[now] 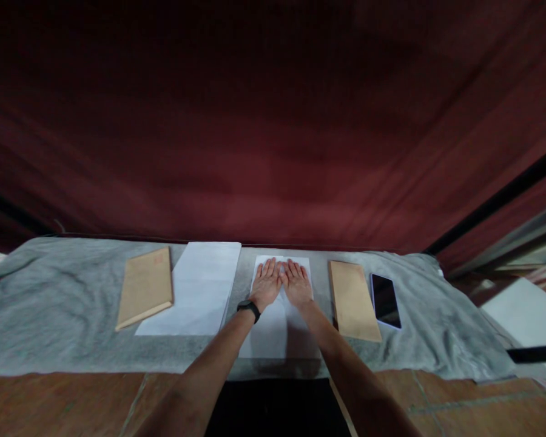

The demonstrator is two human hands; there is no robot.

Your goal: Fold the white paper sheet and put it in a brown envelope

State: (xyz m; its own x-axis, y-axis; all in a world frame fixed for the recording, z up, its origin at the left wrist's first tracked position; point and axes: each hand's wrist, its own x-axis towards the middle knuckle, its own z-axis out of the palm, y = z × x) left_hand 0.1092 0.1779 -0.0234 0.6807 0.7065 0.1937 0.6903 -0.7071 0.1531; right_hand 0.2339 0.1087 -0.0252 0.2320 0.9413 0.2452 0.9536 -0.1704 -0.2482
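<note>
Left hand (266,284) and right hand (296,283) lie flat, palms down, gripping nothing, on the sheet (275,328), its smoothing seemingly underway; the paper stack (200,288) left of the sheet looks untouched.

An indoor desk-like space is seen; whether it belongs to a home or an office cannot be told. The grey cloth-covered worktop (418,358) is backed by a dark red backdrop (273,176), laid with white paper (264,340) and set above brown floor tiles (73,403).
</note>
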